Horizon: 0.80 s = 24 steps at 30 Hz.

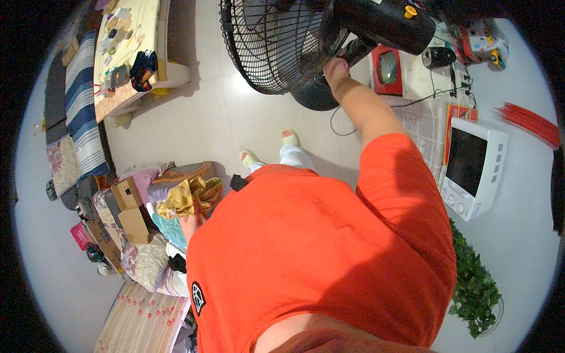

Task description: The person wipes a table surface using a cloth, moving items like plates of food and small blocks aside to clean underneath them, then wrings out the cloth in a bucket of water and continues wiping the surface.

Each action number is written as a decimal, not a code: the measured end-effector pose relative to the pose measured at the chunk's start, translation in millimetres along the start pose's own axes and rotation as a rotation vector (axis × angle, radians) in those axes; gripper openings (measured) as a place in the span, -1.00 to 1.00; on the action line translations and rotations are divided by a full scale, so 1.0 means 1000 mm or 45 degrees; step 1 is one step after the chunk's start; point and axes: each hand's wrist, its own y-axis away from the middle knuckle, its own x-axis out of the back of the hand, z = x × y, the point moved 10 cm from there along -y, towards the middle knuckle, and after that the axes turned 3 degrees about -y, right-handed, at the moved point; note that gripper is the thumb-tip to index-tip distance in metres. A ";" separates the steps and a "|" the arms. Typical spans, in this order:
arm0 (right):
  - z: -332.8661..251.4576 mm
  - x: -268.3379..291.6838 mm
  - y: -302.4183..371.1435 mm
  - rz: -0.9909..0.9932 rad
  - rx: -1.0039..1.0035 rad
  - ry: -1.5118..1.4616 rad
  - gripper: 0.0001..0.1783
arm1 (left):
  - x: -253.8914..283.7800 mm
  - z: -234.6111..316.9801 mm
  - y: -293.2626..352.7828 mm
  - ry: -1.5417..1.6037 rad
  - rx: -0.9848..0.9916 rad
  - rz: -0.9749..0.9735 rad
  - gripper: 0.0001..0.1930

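My left hand grips a bunched yellow cloth at my side as my right hand reaches a black fan on the tiled floor, that hand's grip unclear; I judge this a steadying step, the cloth likely needed next.

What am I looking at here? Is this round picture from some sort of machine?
No robot here: just a person in an orange shirt, seen by a wide camera on their own head, looking down. The left hand holds a yellow cloth. The right hand is at the stand of a black fan; I can't tell whether its fingers close around it. A dark crumpled item and small things lie on the table at upper left; a white microwave is at right.
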 end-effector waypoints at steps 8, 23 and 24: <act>0.003 -0.013 -0.011 -0.025 -0.196 0.010 -0.26 | 0.024 -0.054 -0.019 0.016 0.190 -0.001 -0.86; 0.015 0.021 0.020 -0.001 -0.132 -0.237 -0.74 | -0.023 0.002 -0.012 0.189 0.052 0.010 -0.69; 0.020 0.028 0.026 0.007 -0.147 -0.258 -0.72 | -0.021 -0.001 -0.015 0.156 0.099 0.011 -0.68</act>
